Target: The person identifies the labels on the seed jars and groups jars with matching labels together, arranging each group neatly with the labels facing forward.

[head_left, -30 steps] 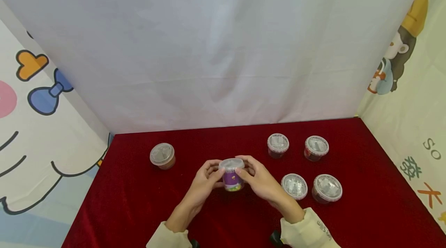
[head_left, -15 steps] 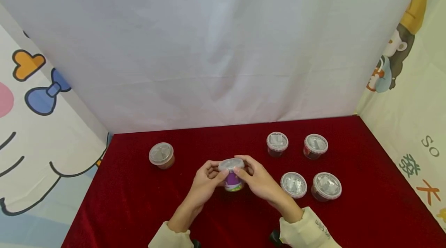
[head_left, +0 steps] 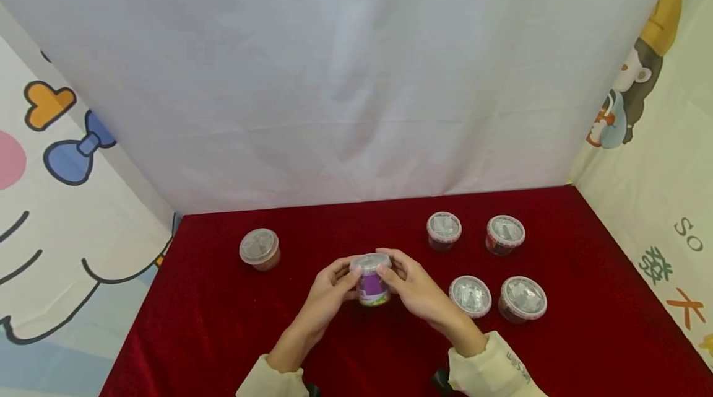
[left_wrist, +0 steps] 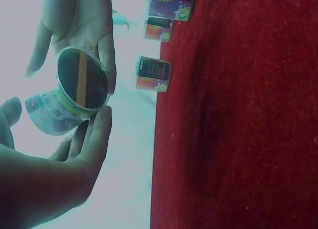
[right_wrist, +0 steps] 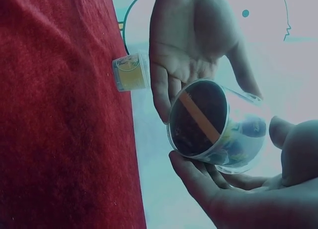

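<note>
Barely any change since a second ago: both hands still hold the purple-label cup (head_left: 371, 279) lifted just above the red cloth (head_left: 223, 322), mid-table. Left hand (head_left: 328, 295) has fingers curled on its left side, right hand (head_left: 414, 292) fingers curled on lid rim and right side. Tan-lidded cup (head_left: 259, 249) sits left; four lidded cups (head_left: 479, 261) sit right.

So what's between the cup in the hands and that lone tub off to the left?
Nothing but bare red cloth: the head view shows an open stretch between the purple-labelled cup and the tan tub.
</note>
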### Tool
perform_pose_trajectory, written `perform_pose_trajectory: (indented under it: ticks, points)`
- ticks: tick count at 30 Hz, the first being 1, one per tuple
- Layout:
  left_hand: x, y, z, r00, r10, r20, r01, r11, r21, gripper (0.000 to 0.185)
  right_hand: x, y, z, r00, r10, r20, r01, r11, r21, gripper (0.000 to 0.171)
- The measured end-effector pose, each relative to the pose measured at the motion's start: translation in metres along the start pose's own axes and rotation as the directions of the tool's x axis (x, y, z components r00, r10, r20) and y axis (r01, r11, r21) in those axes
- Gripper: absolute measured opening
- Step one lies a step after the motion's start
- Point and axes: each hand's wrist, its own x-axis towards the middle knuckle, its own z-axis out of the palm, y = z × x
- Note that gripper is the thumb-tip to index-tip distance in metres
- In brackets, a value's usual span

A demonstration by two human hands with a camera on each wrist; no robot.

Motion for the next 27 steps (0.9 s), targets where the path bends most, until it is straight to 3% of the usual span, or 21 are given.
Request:
perform_pose_trajectory:
  ticks: [9, 13, 20, 27]
  points:
    - [0.0000, -0.0015, 0.0037, 0.996, 0.017, -0.092, -0.016, 1.000, 0.003, 0.042, -0.0011, 0.0000, 0.0055, 0.998, 0.003, -0.064, -0.007, 0.998, -0.062, 0.053]
    - [0.0004, -0.0016, 0.0035, 0.997, 0.011, -0.074, -0.010, 1.000, 0.021, 0.046, -0.0012, 0.0006, 0.0042, 0.999, -0.028, -0.046, 0.025, 0.998, -0.064, 0.055]
    - [0.0010, -0.0019, -0.0003, 1.000, 0.010, 0.018, -0.010, 0.999, 0.031, 0.057, -0.0024, 0.0010, -0.0009, 0.999, -0.040, -0.006, 0.040, 0.999, -0.024, 0.056]
    - [0.0012, -0.0007, 0.0024, 0.998, 0.025, -0.060, -0.025, 1.000, 0.013, 0.049, -0.0031, -0.0020, 0.0057, 0.998, -0.015, -0.063, 0.014, 1.000, -0.019, 0.054]
